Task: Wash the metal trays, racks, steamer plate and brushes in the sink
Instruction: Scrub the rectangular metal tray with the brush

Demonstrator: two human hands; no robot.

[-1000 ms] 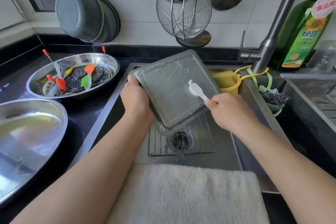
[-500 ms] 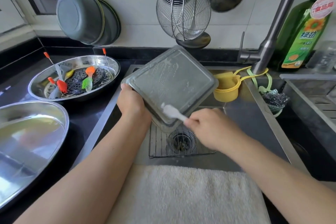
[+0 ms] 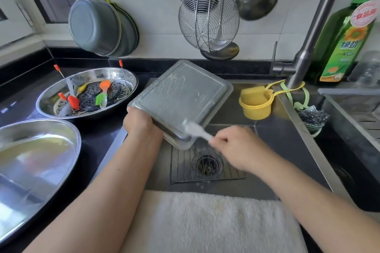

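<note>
Task looks early-to-mid: one square metal tray [image 3: 181, 98] is mid-scrub, held tilted over the sink [image 3: 287, 150], underside up w/ soap streaks on it. Left hand [image 3: 139, 123] grips the tray's near-left edge; right hand [image 3: 234, 146] is clenched round the handle of a white brush [image 3: 195, 129], bristle end on the tray's lower corner (blurred, so likely in motion). A wire rack [image 3: 185, 164] lies flat on the sink floor over the drain, not yet handled as far as can be judged. Still to do, by the look of it: the round pan [image 3: 123, 76] on the tabletop to the left holds the perforated steamer plate [image 3: 115, 90] plus several silicone brushes [image 3: 102, 94] in orange, green, red, grey, and a couple of skewer-like tools. A second, nearer oval pan [image 3: 67, 135] holds nothing visible. Yellow cup [image 3: 255, 104] hanging by the tap holds a sponge.
</note>
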